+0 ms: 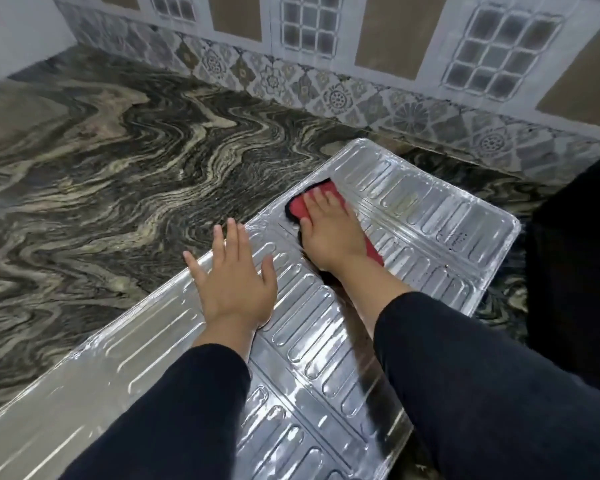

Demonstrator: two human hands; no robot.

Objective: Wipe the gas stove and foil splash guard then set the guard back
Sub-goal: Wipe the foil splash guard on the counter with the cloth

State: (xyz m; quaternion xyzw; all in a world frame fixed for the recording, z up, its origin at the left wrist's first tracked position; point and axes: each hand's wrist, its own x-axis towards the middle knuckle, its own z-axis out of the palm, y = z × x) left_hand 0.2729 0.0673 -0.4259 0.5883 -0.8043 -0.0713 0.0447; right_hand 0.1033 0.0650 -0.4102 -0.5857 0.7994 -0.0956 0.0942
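The silver foil splash guard [430, 209] lies flat on the marbled countertop, running from the lower left to the upper right. My left hand [234, 275] presses flat on its left panel with fingers spread, holding nothing. My right hand [329, 233] presses a red cloth [300, 207] with a dark edge onto the guard's middle panel; part of the cloth also shows below the wrist. Both arms wear black sleeves. The gas stove is the black body [575, 271] at the right edge, mostly cut off.
A dark, wavy-veined stone countertop [101, 174] spreads to the left and behind the guard. A patterned tile backsplash [336, 95] and panelled wall stand along the back. The guard's far corner lies close to the backsplash.
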